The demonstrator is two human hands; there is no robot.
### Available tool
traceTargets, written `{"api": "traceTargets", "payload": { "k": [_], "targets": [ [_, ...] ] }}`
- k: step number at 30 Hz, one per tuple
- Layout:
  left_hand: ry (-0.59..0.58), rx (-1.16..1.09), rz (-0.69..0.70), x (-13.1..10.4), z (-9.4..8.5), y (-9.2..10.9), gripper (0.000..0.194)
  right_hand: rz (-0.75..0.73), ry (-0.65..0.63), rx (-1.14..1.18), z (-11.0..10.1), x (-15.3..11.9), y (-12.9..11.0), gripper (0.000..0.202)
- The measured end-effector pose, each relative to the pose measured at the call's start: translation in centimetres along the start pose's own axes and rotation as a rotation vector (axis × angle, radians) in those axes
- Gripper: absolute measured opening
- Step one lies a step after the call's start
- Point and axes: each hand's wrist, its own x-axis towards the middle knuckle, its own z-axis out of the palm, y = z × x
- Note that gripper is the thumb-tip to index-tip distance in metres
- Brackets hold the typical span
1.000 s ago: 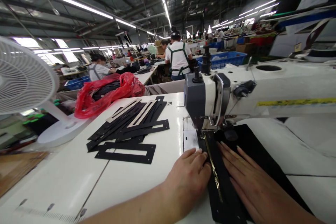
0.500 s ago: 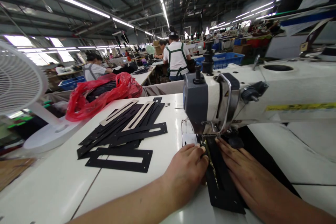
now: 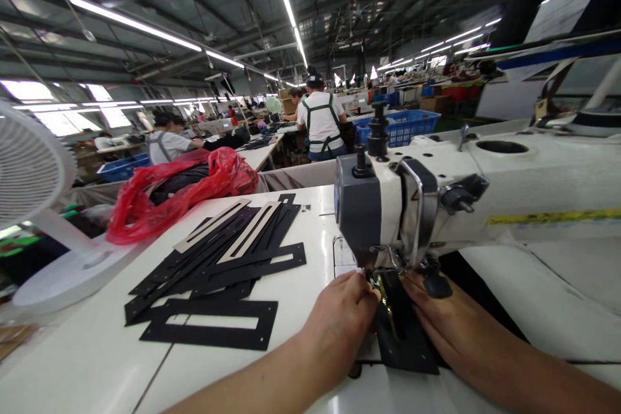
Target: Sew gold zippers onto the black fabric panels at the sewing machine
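A black strip piece (image 3: 405, 346) with a gold-toothed zipper (image 3: 387, 307) lies under the needle area of a white and grey sewing machine (image 3: 361, 204). My left hand (image 3: 339, 310) is at the piece's left edge, fingers bent and pressed together on it close to the presser foot. Lying flat along the right side, my right hand (image 3: 449, 320) has its fingers stretched toward the foot; their tips are partly hidden by the machine. Further black material (image 3: 478, 288) extends behind the right hand.
Black slotted frames (image 3: 208, 323) and cream ones (image 3: 252, 233) are piled on the white table (image 3: 97, 343) at left. Behind them are a red plastic bag (image 3: 230, 171) and a white fan (image 3: 33, 168). A person in a white shirt (image 3: 321, 116) is beyond the table.
The black piece has moved forward under the machine, with less of it showing at the near end. The camera view has tilted slightly up, and both hands remain on the piece.
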Motion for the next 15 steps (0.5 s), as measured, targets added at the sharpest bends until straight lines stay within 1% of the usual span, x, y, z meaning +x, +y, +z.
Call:
{"api": "traceTargets", "payload": {
  "k": [2, 4, 7, 9, 10, 12, 13, 14, 15],
  "targets": [
    [0.009, -0.009, 0.004, -0.1, 0.2, -0.2, 0.016, 0.011, 0.0, 0.009, -0.1, 0.1, 0.2, 0.044],
    [0.028, -0.016, 0.0, -0.1, 0.4, -0.3, 0.016, 0.022, 0.049, 0.024, -0.3, 0.1, 0.1, 0.042],
    [0.051, -0.057, -0.002, -0.4, 0.6, -0.4, 0.017, 0.073, 0.11, 0.062, -0.6, 0.0, -0.6, 0.031],
    [0.049, -0.109, -0.002, -0.6, 0.5, -0.4, 0.025, 0.122, 0.078, 0.093, -0.6, 0.2, -1.4, 0.025],
    [0.043, -0.135, -0.01, -0.7, 0.3, -0.3, 0.031, 0.147, 0.045, 0.105, -0.5, 0.4, -1.9, 0.026],
    [0.031, -0.172, -0.043, -0.9, 0.0, 0.0, 0.042, 0.191, -0.02, 0.11, -0.3, 0.8, -2.6, 0.038],
    [0.027, -0.181, -0.061, -0.9, -0.2, 0.1, 0.044, 0.207, -0.046, 0.104, -0.2, 0.9, -2.9, 0.044],
    [0.023, -0.184, -0.073, -1.0, -0.3, 0.2, 0.042, 0.213, -0.057, 0.095, -0.1, 1.1, -3.1, 0.043],
    [0.02, -0.179, -0.076, -1.0, -0.4, 0.3, 0.039, 0.209, -0.056, 0.086, 0.0, 1.2, -3.2, 0.037]
  ]
}}
